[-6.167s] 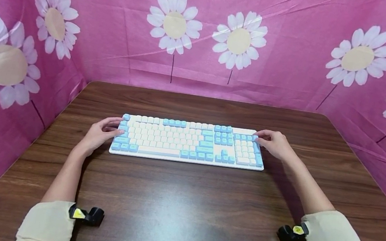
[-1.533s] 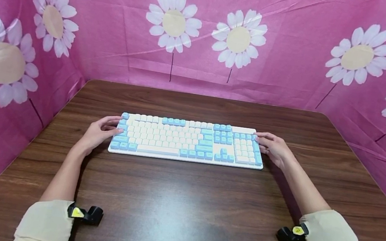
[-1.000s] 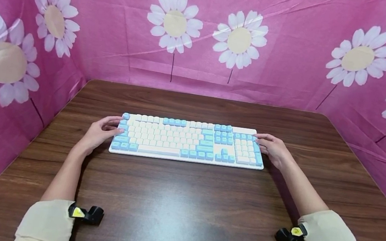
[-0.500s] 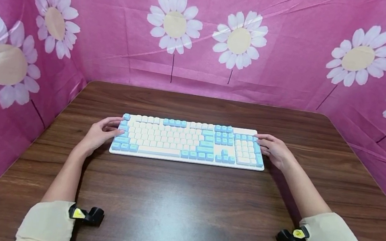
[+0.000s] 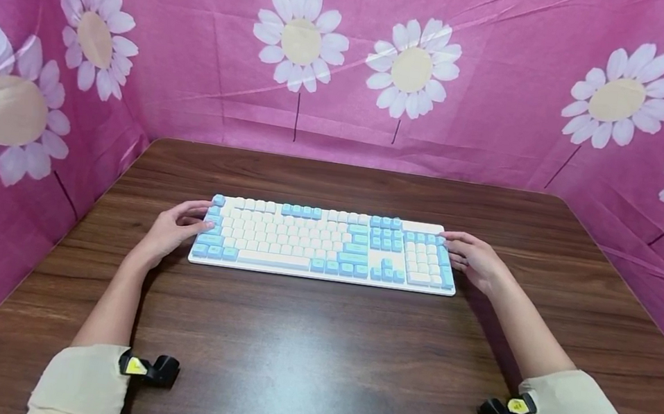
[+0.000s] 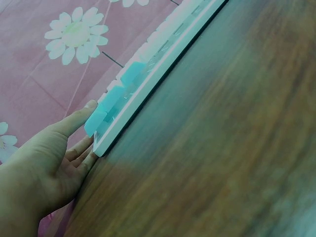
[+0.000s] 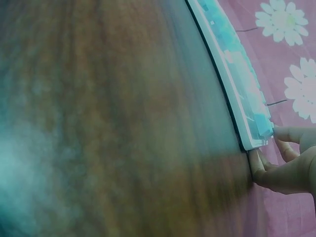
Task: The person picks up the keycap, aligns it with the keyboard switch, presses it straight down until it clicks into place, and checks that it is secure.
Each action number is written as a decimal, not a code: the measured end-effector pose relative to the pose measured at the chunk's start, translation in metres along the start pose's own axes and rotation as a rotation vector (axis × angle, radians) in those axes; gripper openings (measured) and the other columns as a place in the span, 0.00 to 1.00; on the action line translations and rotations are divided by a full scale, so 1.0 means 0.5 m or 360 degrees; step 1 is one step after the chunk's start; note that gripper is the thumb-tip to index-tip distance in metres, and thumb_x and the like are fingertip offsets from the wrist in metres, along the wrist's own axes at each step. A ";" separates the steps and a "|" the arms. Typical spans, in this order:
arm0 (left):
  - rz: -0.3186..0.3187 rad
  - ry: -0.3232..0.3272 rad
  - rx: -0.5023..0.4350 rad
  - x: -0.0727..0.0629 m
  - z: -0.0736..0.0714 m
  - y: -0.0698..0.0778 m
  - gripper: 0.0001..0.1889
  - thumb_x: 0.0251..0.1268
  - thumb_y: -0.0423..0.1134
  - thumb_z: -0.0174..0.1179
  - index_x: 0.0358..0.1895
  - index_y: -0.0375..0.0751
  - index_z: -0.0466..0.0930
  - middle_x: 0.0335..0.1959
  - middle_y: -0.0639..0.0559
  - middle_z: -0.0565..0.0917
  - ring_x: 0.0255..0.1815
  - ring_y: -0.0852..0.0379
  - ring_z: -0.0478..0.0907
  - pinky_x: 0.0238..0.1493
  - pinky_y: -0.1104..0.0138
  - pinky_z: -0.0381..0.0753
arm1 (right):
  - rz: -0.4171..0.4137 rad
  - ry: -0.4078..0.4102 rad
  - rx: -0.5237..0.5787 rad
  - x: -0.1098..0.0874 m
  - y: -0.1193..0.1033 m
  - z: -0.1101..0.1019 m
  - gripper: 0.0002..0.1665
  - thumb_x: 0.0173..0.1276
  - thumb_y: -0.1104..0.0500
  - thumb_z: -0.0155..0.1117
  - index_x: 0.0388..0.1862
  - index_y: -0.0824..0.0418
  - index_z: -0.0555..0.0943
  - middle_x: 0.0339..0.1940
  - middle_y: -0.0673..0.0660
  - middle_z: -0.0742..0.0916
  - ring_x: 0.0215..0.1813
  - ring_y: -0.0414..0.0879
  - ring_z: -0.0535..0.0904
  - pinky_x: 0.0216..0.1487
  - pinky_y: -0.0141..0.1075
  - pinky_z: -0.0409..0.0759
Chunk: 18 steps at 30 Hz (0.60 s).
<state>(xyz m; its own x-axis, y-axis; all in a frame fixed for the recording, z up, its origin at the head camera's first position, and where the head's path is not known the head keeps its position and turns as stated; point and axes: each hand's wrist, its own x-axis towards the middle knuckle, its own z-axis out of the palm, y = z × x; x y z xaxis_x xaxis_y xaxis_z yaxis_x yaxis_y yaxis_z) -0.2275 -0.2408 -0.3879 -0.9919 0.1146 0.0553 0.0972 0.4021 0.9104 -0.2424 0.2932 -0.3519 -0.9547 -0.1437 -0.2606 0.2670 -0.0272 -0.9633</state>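
A white and light-blue keyboard [image 5: 303,238] sits level on the brown wooden table [image 5: 289,341], its long side facing me. My left hand [image 5: 168,231] holds the left end. In the left wrist view, its thumb [image 6: 79,118] lies on the end keys, with the fingers [image 6: 81,154] tucked against the end of the case. At the opposite end, my right hand [image 5: 477,260] pinches the corner. The right wrist view has one digit [image 7: 289,133] against the corner keys and others [image 7: 259,165] by the case's lower edge. Whether any fingertip reaches underneath is hidden.
A pink cloth with white daisies [image 5: 412,69] hangs behind the table and along both sides. Bare wood lies between the keyboard and me. Black wrist cameras [image 5: 149,370] stick out inward from both sleeves.
Since about six seconds ago, my right hand's digits have straightened at the keyboard's right end. The left hand keeps its hold. The keyboard stays almost in place.
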 end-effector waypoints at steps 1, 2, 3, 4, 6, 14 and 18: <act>0.0001 -0.0001 0.0000 0.000 0.000 0.000 0.29 0.63 0.47 0.59 0.64 0.39 0.65 0.61 0.38 0.67 0.56 0.44 0.64 0.49 0.60 0.65 | 0.0001 0.0003 -0.0014 0.000 0.000 0.000 0.09 0.70 0.68 0.50 0.44 0.60 0.75 0.33 0.48 0.83 0.35 0.36 0.77 0.38 0.28 0.74; 0.0006 0.0000 -0.0002 0.000 0.000 0.000 0.29 0.63 0.46 0.59 0.64 0.39 0.65 0.61 0.38 0.67 0.56 0.44 0.65 0.49 0.60 0.65 | -0.0002 0.0001 -0.0032 0.001 0.000 -0.001 0.09 0.70 0.67 0.49 0.44 0.59 0.75 0.33 0.48 0.83 0.36 0.36 0.77 0.39 0.29 0.75; 0.0009 0.0001 -0.0004 0.000 0.000 0.000 0.29 0.63 0.46 0.59 0.64 0.39 0.65 0.61 0.38 0.68 0.56 0.44 0.65 0.49 0.60 0.65 | -0.0002 0.0004 -0.0045 0.001 0.000 -0.001 0.09 0.71 0.67 0.49 0.43 0.58 0.75 0.33 0.48 0.83 0.37 0.36 0.77 0.40 0.29 0.74; 0.0014 0.0003 -0.0004 0.000 0.000 0.001 0.29 0.63 0.46 0.59 0.64 0.39 0.65 0.61 0.38 0.68 0.56 0.44 0.65 0.49 0.60 0.65 | -0.0001 0.0006 -0.0061 0.001 0.000 -0.001 0.09 0.71 0.67 0.48 0.43 0.58 0.75 0.34 0.47 0.83 0.37 0.36 0.77 0.40 0.29 0.74; 0.0023 0.0011 -0.0009 0.001 0.000 0.000 0.29 0.63 0.46 0.59 0.64 0.38 0.65 0.60 0.38 0.68 0.55 0.44 0.65 0.49 0.61 0.65 | 0.0005 0.0012 -0.0098 0.001 -0.001 -0.001 0.09 0.71 0.65 0.48 0.45 0.58 0.75 0.34 0.46 0.83 0.39 0.37 0.77 0.42 0.29 0.74; 0.0030 0.0015 -0.0004 0.001 0.000 -0.001 0.29 0.63 0.47 0.58 0.64 0.37 0.65 0.60 0.37 0.68 0.57 0.43 0.64 0.51 0.58 0.64 | -0.0068 0.0033 -0.0178 0.004 -0.002 -0.009 0.11 0.72 0.64 0.47 0.45 0.58 0.77 0.36 0.46 0.82 0.41 0.39 0.78 0.44 0.32 0.75; 0.0048 0.0030 0.0012 0.001 -0.002 0.003 0.29 0.63 0.47 0.58 0.63 0.36 0.65 0.59 0.36 0.68 0.58 0.41 0.65 0.54 0.54 0.62 | -0.0122 0.0052 -0.0285 0.002 -0.011 -0.014 0.12 0.72 0.62 0.47 0.47 0.60 0.77 0.43 0.50 0.80 0.44 0.41 0.77 0.48 0.36 0.74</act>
<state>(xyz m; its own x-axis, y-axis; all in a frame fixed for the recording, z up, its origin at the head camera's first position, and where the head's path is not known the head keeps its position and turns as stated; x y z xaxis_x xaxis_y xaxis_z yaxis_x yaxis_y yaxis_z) -0.2282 -0.2411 -0.3858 -0.9899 0.1095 0.0903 0.1274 0.4058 0.9050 -0.2459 0.2999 -0.3472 -0.9759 -0.1154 -0.1850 0.1684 0.1400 -0.9757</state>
